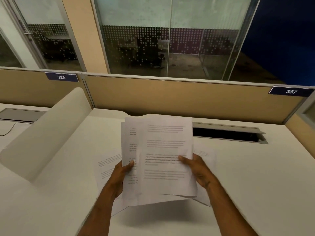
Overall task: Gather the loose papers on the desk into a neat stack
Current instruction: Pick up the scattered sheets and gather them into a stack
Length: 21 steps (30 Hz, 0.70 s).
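I hold a bundle of printed white papers (pixel 163 150) above the white desk (pixel 255 176), its sheets fanned and uneven at the edges. My left hand (pixel 121 174) grips the bundle's left edge, thumb on top. My right hand (pixel 196 169) grips the right edge, thumb pressed on the top sheet. Under the bundle, one loose sheet (pixel 107 166) lies on the desk to the left. Another loose sheet (pixel 206 155) peeks out at the right, mostly hidden by my right hand and the bundle.
A cream divider (pixel 46 133) slants along the desk's left side. A tan partition (pixel 187 97) with labels 386 and 387 closes the back. An open cable slot (pixel 228 133) sits at the desk's rear right. A cable (pixel 8 130) lies on the neighbouring desk.
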Available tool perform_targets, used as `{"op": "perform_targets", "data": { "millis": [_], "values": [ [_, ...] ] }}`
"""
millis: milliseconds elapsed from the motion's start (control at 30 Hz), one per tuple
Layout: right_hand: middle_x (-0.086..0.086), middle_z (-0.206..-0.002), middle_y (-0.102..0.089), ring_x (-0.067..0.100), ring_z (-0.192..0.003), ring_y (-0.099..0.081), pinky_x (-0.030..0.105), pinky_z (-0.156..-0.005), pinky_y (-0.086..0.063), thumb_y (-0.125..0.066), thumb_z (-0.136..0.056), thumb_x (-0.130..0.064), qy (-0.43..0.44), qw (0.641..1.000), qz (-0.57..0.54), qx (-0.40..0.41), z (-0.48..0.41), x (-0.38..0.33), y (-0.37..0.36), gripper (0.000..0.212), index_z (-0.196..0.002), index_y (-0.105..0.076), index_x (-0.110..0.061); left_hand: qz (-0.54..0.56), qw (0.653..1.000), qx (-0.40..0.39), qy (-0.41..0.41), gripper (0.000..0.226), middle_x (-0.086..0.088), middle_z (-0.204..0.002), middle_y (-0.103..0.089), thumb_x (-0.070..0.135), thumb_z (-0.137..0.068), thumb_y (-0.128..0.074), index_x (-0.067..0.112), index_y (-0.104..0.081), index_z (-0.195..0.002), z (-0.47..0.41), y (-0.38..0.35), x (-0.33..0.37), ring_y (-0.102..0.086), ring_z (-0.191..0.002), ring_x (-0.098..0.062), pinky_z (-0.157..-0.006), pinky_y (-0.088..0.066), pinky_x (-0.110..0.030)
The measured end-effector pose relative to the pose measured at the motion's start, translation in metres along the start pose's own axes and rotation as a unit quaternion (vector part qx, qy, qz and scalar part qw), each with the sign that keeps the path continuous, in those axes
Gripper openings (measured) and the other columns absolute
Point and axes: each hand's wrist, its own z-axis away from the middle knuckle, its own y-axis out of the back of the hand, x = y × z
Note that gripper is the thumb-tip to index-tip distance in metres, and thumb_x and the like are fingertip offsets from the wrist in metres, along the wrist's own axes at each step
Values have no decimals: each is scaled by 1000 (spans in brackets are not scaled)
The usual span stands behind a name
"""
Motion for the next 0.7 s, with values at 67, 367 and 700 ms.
{"op": "perform_targets", "data": {
  "millis": [67,367,700],
  "values": [
    [10,-120,-73,27,-105,-72,42,-94,-57,-78,-81,-18,-3,1000,28,-7,-5,11,-21,49,-127,-62,-11,23,1000,-1,0,44,-33,-123,-66,35,-100,-53,3,-61,-129,2,1,-1,-66,-106,-53,-91,-52,-68],
    [6,-111,-66,26,-100,-67,37,-83,-56,-73,-86,-38,-6,985,81,149,-20,32,-47,44,-121,-52,-19,-71,996,35,-36,77,-16,-110,-78,50,-60,-89,15,-64,-124,3,12,-11,-75,-94,-39,-83,-59,-60],
    [28,-132,-49,44,-120,-50,54,-100,-45,-77,-80,-36,-230,817,395,351,-35,92,54,72,-131,-43,1,-40,996,82,-21,36,-20,-107,-77,19,-85,-68,12,-64,-121,-3,40,-10,-74,-93,-45,-77,-61,-57]
  ]
}}
